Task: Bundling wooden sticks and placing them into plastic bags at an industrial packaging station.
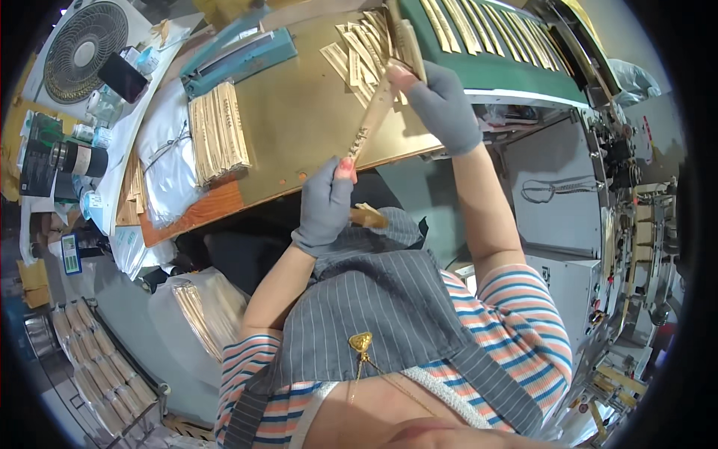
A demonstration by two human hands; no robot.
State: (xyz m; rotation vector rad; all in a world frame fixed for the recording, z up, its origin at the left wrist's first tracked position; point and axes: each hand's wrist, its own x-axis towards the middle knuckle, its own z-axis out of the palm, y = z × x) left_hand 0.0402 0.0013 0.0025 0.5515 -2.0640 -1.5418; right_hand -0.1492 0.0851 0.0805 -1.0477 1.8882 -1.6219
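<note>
Tan narrow sleeve (372, 123) with dark print, head view: held slanting above the near edge of the bench (288, 112), near end pinched by thumb and fingers of the left hand (323, 206), far end in the closed grip of the right hand (443, 108). Also on the bench: loose pile of sleeves (354, 63), far; stacked bundle (219, 135), left, beside clear plastic packet (161, 161); far right, sleeves in a row (473, 28) on green surface (516, 81).
</note>
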